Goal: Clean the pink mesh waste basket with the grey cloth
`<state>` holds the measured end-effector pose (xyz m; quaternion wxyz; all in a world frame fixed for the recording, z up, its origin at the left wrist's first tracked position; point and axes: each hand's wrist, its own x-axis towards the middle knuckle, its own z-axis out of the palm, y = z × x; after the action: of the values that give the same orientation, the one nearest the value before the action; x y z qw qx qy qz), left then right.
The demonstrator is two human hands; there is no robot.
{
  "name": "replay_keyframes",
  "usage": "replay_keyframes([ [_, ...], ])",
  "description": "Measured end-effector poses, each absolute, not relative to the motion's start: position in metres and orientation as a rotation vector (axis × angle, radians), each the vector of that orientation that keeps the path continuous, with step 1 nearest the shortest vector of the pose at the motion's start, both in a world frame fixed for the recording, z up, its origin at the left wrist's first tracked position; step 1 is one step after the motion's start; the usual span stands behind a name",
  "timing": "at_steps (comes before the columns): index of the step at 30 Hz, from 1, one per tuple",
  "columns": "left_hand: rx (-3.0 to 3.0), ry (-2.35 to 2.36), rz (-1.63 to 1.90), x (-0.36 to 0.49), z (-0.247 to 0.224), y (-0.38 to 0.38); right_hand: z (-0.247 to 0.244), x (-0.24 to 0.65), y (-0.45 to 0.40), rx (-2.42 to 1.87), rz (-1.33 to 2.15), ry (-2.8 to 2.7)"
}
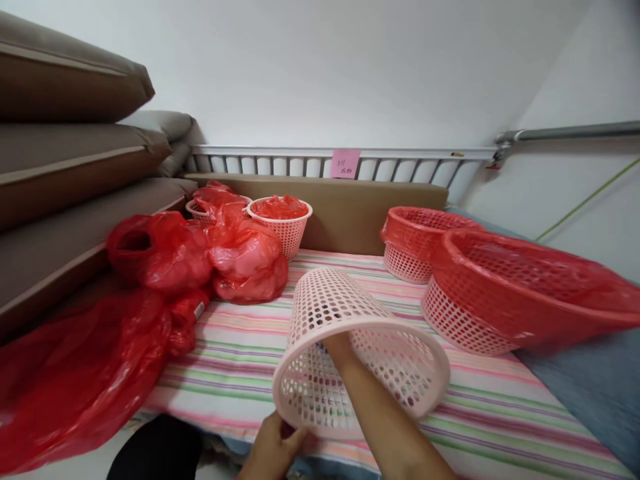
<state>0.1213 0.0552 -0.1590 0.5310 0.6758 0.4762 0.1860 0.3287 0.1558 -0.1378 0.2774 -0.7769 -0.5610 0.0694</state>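
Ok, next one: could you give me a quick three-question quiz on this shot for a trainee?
1. Which hand reaches inside the middle basket?
A) left
B) right
C) both

2. True or false: the mouth of the middle basket faces away from the camera.

3. Fill the gap: the nearer basket on the right has ____ plastic around its rim.

Key:
1. B: the right hand is inside, mostly hidden by the rim, while the left hand is at the lower edge.
2. False: it is tipped with its mouth toward the camera.
3. Red.
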Motion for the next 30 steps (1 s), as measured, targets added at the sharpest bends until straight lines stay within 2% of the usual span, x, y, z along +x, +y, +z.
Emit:
replay_keyframes([
  [5, 1.415, 1.047, 0.613, 0.146, -0.173, 0.062, -0.137, 0.329, 0.140, -2.166, 0.139, -1.566],
  [9, 1.347, 1.158, 0.464, 0.148, -0.160, 0.070, -0.146, 0.318, 0.102, -2.386, 0.279, -1.605],
  [19, 1.777, 1.269, 0.624, 0.092, -0.119, 0.075, -0.151, 0.245, 0.012, -2.281, 0.264, -1.714],
  [24, 2.040, 1.307, 0.526, 0.084, -0.099, 0.069, -0.156, 0.242, 0.025, -2.378, 0.215, -1.714],
  [30, 2.010, 1.242, 0.439, 0.085, -0.103, 0.078, -0.160, 0.273, 0.087, -2.185, 0.238, -1.606],
])
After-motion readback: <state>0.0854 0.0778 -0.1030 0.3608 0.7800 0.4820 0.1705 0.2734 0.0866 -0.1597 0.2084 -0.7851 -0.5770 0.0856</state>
